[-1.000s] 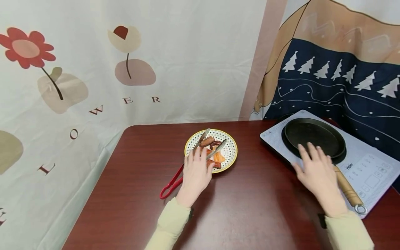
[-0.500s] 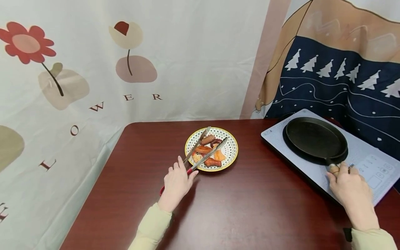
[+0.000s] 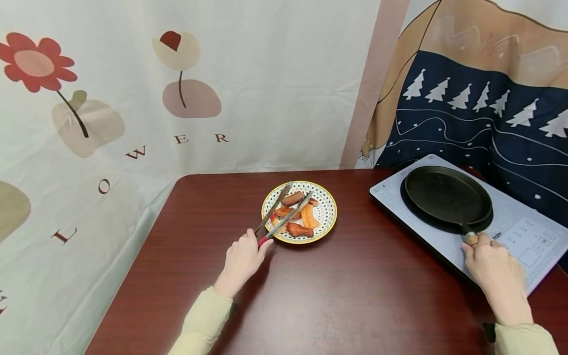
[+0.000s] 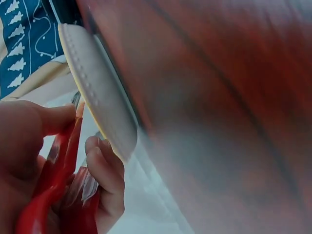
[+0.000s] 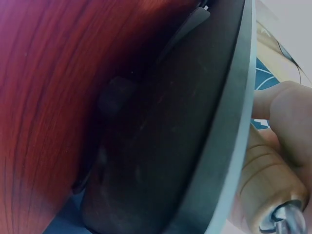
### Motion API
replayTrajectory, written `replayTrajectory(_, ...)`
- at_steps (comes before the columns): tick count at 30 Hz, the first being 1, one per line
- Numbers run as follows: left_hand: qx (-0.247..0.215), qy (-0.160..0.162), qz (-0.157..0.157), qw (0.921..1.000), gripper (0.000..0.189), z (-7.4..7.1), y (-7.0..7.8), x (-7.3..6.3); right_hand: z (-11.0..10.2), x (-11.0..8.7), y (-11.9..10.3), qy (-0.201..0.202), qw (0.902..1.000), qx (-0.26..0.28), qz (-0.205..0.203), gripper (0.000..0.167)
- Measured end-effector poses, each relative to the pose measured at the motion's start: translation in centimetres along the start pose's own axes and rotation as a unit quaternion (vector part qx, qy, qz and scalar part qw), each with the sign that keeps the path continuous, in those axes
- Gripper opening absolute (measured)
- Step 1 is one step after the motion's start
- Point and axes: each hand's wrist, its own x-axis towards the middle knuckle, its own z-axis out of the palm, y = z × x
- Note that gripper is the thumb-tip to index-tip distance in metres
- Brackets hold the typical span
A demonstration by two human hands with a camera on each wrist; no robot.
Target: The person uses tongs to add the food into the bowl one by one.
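My left hand point(image 3: 241, 259) holds a pair of tongs point(image 3: 285, 218) by the red handles, with the thumb on one side and fingers on the other in the left wrist view. The metal arms stand apart over a dotted white plate point(image 3: 328, 211) with a yellow rim. On it lie a drumstick point(image 3: 300, 230), a browned sausage-like piece point(image 3: 293, 198), an orange slice-like piece point(image 3: 309, 217) and other food. At the right, my right hand point(image 3: 497, 266) grips the wooden handle point(image 5: 270, 180) of a black frying pan point(image 3: 448, 195); most of the handle is hidden in the head view.
Under the pan is a flat white cooktop point(image 3: 386, 190) with printed controls near its right front part. Both it and the plate stand on a dark red wooden table point(image 3: 355, 296). A printed cloth point(image 3: 275, 88) hangs behind the table.
My left hand has come down from over the tongs onto their handles and grips them; the tongs have shifted slightly left. My right hand has moved from near the pan onto its handle.
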Motion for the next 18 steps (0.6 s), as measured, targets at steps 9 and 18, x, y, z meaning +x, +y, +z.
replayTrajectory(9, 0.014, -0.066, -0.006, 0.9977, 0.047, -2.2, -2.0, 1.5, 0.0, -0.1, 0.0, 0.0, 1.0, 0.002, -0.005, 0.029)
replayTrajectory(18, 0.027, -0.14, 0.013, 0.9897, 0.041, -4.4, -3.7, 3.4, 0.0, -0.1, 0.1, -0.003, 1.0, 0.0, -0.006, 0.03)
